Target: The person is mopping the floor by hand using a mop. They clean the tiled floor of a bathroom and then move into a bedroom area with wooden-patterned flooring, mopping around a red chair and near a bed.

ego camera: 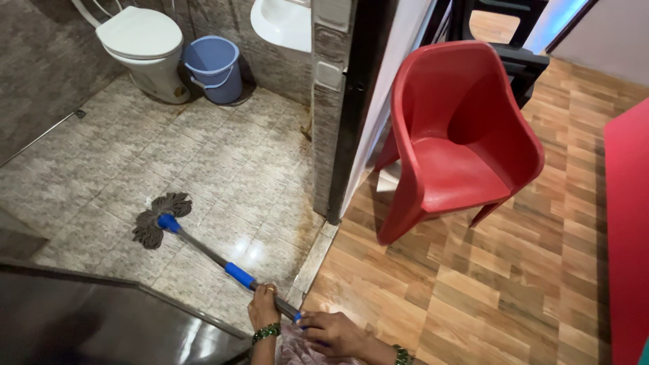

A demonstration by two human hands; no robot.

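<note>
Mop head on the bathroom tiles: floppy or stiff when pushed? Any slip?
The mop head is probably floppy: its grey strands lie splayed flat. It likely drags rather than rolls. The tile floor shines near the handle, perhaps wet, so it may glide easily. Both the left hand and right hand grip the handle, suggesting it is stiff.

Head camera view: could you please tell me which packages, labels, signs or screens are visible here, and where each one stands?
None: no package, label, sign or screen shows.
Nearest likeness: two blank pale plates set on the tiled wall end beside the door frame, one above the other, squarish and unmarked.
</note>
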